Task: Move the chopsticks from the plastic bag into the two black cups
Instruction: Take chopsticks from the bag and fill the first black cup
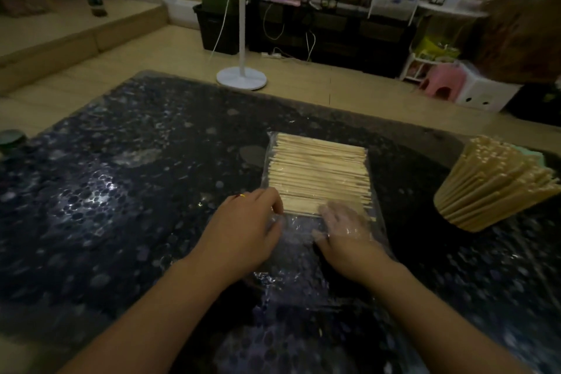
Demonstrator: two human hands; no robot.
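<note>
Left hand [246,225] grip pinches plastic bag [303,240] edge; right hand [343,228] inside bag, fingers relaxed on chopsticks [318,173]; table [121,191].

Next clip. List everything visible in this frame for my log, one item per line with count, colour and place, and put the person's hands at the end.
plastic bag: one, clear, centre of table, mouth toward the person
chopsticks in the bag: one flat stack, pale wood, lying sideways
standing chopstick bundle: one, pale wood, table's right edge; container hidden
table: one, dark, speckled, glossy
dark round object: one, far left table edge, unclear
fan stand: one, white, floor behind table
stool: one, pink, floor at right
white box: one, beside stool
low cabinet: one, black, back wall
left hand: bare, ring, grips the bag's left side
right hand: inside the bag, fingers at the stack's near edge
</note>
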